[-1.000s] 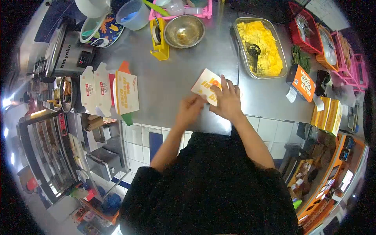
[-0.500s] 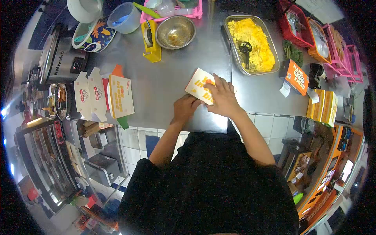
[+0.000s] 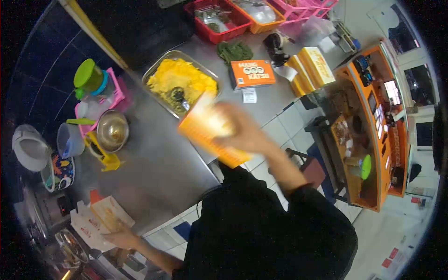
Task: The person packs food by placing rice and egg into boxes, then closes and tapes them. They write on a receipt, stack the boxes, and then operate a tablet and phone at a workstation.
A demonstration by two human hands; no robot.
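My right hand (image 3: 245, 133) grips a printed food carton (image 3: 205, 136) with a white top and yellow-orange side, blurred by motion. It is held over the counter's front edge, just in front of a metal tray (image 3: 145, 73) of yellow scrambled egg (image 3: 175, 74). A black spoon (image 3: 178, 94) lies in the egg. At the lower left, my left hand (image 3: 123, 237) has its fingers around the near edge of another paper food box (image 3: 111, 210). White open flaps (image 3: 88, 225) lie beside that box.
An orange box (image 3: 253, 73) and yellow cartons (image 3: 315, 65) stand at the counter's right end. Behind them are red (image 3: 219, 35) and orange baskets (image 3: 261, 27). A steel bowl (image 3: 113, 131) and yellow tape dispenser (image 3: 109, 162) sit at the left. A cooker stands beyond.
My view has turned to the right. My right hand has lifted the carton off the counter and carried it right. My left hand has left it and reached to the boxes at left.
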